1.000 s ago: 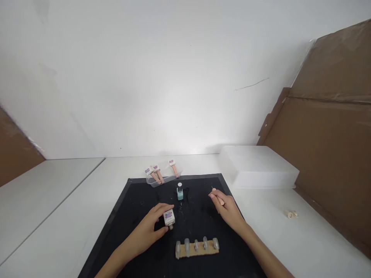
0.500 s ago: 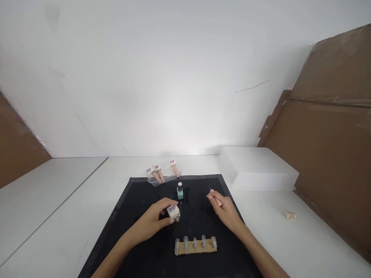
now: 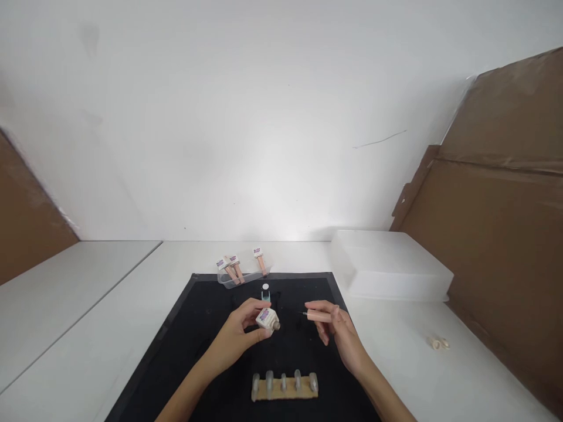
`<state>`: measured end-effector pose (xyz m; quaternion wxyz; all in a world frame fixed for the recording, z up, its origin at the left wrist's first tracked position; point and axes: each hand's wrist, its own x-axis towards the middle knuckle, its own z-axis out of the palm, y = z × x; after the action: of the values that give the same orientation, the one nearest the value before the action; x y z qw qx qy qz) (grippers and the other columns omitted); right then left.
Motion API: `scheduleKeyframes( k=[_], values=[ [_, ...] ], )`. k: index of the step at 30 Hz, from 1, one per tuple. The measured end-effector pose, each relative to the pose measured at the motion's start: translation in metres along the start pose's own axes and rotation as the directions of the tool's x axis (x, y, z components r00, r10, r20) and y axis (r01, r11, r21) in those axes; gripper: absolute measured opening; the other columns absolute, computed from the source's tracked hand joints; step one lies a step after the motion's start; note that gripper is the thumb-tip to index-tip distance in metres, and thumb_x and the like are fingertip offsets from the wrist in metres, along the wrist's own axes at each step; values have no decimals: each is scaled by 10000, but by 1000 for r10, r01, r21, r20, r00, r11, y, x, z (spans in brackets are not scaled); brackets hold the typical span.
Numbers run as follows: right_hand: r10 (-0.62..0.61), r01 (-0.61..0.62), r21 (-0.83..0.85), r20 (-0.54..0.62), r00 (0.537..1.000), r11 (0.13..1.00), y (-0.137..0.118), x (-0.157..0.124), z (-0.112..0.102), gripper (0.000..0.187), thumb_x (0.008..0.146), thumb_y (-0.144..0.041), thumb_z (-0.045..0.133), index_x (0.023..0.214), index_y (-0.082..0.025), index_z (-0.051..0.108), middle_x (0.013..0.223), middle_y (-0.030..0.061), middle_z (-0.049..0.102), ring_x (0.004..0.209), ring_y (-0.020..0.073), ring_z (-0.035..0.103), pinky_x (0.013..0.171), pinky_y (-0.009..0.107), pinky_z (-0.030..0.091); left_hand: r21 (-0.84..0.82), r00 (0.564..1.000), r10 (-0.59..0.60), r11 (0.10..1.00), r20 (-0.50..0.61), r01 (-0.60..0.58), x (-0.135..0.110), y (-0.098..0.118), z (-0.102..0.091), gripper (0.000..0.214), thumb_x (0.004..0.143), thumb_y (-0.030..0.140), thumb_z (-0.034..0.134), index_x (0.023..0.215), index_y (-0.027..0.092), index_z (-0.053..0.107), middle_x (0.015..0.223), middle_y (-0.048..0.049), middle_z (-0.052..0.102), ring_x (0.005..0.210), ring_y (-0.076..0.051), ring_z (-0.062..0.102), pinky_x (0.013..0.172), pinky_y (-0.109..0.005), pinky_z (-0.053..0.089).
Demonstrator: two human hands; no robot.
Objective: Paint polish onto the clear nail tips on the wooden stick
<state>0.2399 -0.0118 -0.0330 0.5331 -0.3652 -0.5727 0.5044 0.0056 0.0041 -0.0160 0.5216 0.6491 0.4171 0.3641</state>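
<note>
Between thumb and fingers, my left hand (image 3: 241, 327) grips a white nail polish bottle (image 3: 266, 318), tilted with its uncapped neck toward the right. My right hand (image 3: 339, 329) holds the pink handle of a nail polish brush (image 3: 317, 316); its thin tip points left toward the bottle neck, apart from it. Just behind the left fingers stands a teal bottle (image 3: 265, 292) with a dark and white cap, partly hidden. Nearer to me, a tan strip (image 3: 285, 391) carries several clear nail tips (image 3: 270, 381) in a row.
A black mat (image 3: 211, 305) lies under the work. Behind it, a clear tray (image 3: 229, 285) holds several pink-capped white bottles (image 3: 260, 261). A translucent white bin (image 3: 396, 264) stands at the right, with small beige rings (image 3: 436, 343) before it. Cardboard (image 3: 497, 217) bounds the right side.
My right hand has turned, so the brush now lies nearly level with its tip facing left. My left hand has tilted the bottle's neck rightward. The view has shifted slightly.
</note>
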Motion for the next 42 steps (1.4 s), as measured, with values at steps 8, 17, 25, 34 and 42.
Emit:
scheduleKeyframes(
  k=[8, 17, 25, 34, 42],
  values=[
    [147, -120, -186, 140, 979, 975, -12, -2, 6, 255, 871, -401, 476, 847, -188, 614, 521, -66, 356, 454, 98, 334, 458, 221, 287, 180, 997, 61, 982, -47, -52, -9, -6, 5, 304, 693, 279, 653, 981, 223, 573, 946, -28, 546, 879, -179, 570, 830, -309, 451],
    [170, -119, -280, 166, 971, 953, -16, -3, 12, 206, 859, -306, 476, 780, -183, 622, 567, -43, 412, 484, 100, 348, 458, 212, 307, 210, 996, 73, 976, -48, -61, -13, -9, 11, 303, 707, 282, 639, 994, 213, 573, 944, -28, 536, 880, -170, 571, 812, -284, 463],
    [178, -129, -250, 182, 967, 960, -15, -4, 17, 179, 861, -258, 474, 804, -182, 625, 562, -49, 427, 489, 95, 346, 458, 204, 298, 222, 993, 116, 969, -29, -106, -14, -10, 11, 290, 718, 271, 638, 994, 219, 565, 920, -20, 522, 853, -158, 567, 789, -279, 466],
    [198, -160, -208, 181, 963, 965, -8, -2, 16, 263, 866, -367, 478, 767, -166, 616, 527, -52, 416, 467, 93, 367, 443, 199, 303, 271, 991, 126, 956, -33, -113, -15, -11, 11, 299, 717, 289, 639, 1002, 233, 568, 927, -21, 534, 852, -161, 555, 790, -287, 463],
    [253, -243, -94, 120, 960, 965, -5, 0, 15, 330, 849, -435, 487, 705, -163, 607, 455, -72, 381, 401, 83, 321, 413, 194, 292, 354, 995, 97, 932, -39, -77, -19, -4, 8, 296, 715, 279, 616, 1003, 232, 568, 949, -29, 551, 851, -167, 549, 775, -281, 449]
  ],
)
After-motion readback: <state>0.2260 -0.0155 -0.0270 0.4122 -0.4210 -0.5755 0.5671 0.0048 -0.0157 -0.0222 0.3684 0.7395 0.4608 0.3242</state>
